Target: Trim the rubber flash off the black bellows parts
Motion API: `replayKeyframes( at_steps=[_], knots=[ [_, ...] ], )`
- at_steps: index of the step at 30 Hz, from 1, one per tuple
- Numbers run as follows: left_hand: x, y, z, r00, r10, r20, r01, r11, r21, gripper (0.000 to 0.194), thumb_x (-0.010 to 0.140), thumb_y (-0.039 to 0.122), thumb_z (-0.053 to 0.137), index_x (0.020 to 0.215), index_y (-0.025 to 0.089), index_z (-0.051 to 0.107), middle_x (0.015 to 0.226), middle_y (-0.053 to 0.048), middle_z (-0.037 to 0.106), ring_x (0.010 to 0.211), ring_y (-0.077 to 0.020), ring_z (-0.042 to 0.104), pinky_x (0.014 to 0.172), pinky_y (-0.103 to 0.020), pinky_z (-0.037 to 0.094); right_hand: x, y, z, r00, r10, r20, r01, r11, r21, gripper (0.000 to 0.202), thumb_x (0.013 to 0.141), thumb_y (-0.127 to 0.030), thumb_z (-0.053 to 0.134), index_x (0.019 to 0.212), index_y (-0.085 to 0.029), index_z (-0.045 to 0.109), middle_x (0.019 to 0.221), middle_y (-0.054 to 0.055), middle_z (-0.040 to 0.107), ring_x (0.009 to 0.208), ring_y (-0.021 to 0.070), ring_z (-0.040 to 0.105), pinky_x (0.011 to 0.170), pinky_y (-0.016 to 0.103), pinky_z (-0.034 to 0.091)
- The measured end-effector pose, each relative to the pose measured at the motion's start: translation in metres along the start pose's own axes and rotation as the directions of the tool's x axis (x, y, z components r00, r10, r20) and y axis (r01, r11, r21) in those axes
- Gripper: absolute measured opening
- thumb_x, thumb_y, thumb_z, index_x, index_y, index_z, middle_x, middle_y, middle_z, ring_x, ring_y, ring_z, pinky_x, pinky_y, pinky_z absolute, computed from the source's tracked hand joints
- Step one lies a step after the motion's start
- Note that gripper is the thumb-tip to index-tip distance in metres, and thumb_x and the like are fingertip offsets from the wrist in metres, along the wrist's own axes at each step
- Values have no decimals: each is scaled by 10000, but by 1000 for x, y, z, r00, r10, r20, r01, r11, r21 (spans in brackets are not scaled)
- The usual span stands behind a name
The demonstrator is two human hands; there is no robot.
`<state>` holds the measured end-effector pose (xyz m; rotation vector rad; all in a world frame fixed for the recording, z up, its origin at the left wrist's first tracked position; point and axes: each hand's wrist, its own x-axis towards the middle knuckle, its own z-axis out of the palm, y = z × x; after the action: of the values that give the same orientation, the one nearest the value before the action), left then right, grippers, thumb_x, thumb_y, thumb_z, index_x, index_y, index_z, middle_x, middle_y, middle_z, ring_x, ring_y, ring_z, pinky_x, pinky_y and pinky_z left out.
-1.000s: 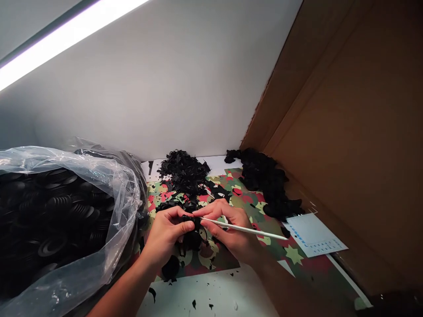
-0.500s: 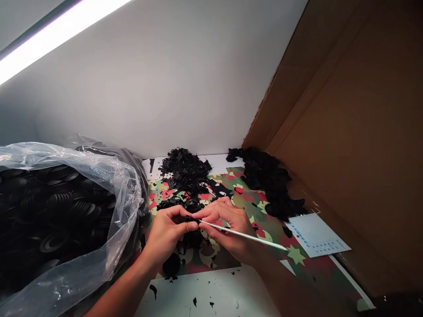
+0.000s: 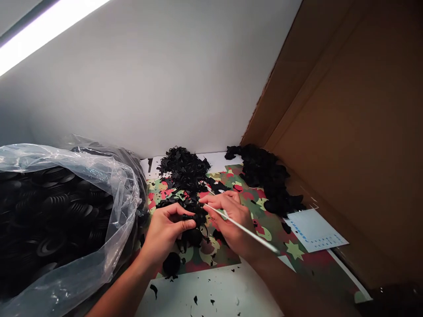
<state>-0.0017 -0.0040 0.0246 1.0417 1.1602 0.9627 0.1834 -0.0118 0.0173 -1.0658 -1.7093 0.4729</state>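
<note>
My left hand (image 3: 167,226) pinches a small black part (image 3: 187,217) between thumb and fingers, above the camouflage-patterned sheet (image 3: 228,259). Just to its right, my right hand (image 3: 231,220) holds a thin white stick (image 3: 244,230) that slants down to the right. The stick's upper tip lies close to the black part but apart from it. Black scraps (image 3: 196,237) lie under and between the hands. A round black piece (image 3: 171,264) rests below my left hand.
A clear plastic bag (image 3: 127,211) full of black ribbed parts stands at left. Behind the hands are a pile of black shavings (image 3: 183,167) and, further right, a dark heap (image 3: 264,176). A white card (image 3: 317,231) lies beside the cardboard wall (image 3: 357,145).
My right hand has drawn the stick slightly up and away from the black part, opening a gap between the hands. My left hand still holds the part. The view has shifted a little.
</note>
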Motion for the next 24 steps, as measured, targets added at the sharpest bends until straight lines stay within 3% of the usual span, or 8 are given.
replayKeyframes(
  at_steps=[3, 6, 18, 24],
  knots=[
    [0, -3, -3, 1000, 5, -2, -5, 1000, -15, 328, 562, 383, 917, 699, 144, 738, 528, 8, 615, 418, -106, 497, 398, -214, 350, 0, -2, -2, 993, 116, 14, -116, 978, 172, 158, 933, -262, 636, 780, -249, 670, 959, 34, 804, 884, 240, 700, 805, 410, 494],
    [0, -2, -3, 1000, 22, -20, -22, 1000, -18, 335, 557, 393, 921, 676, 147, 726, 524, 15, 599, 435, -96, 478, 413, -207, 345, -1, -7, -2, 995, 66, 74, -82, 967, 240, 170, 921, -253, 660, 751, -244, 664, 958, 31, 810, 837, 232, 710, 837, 432, 471],
    [-1, 5, 3, 995, 73, -71, -69, 996, 61, 287, 536, 332, 921, 612, 149, 713, 545, 23, 595, 482, -84, 435, 452, -200, 302, -2, -10, -1, 992, -45, 117, 27, 988, 150, 164, 932, -207, 641, 774, -249, 633, 981, 24, 808, 855, 218, 720, 877, 439, 432],
    [-1, 7, 7, 989, 87, -116, -76, 992, 100, 257, 516, 291, 910, 593, 152, 707, 490, 41, 563, 441, -78, 421, 430, -195, 302, -5, -10, 7, 991, -135, 20, 135, 991, -22, 148, 956, -148, 562, 891, -260, 633, 939, 17, 792, 844, 205, 723, 896, 437, 409]
  ],
)
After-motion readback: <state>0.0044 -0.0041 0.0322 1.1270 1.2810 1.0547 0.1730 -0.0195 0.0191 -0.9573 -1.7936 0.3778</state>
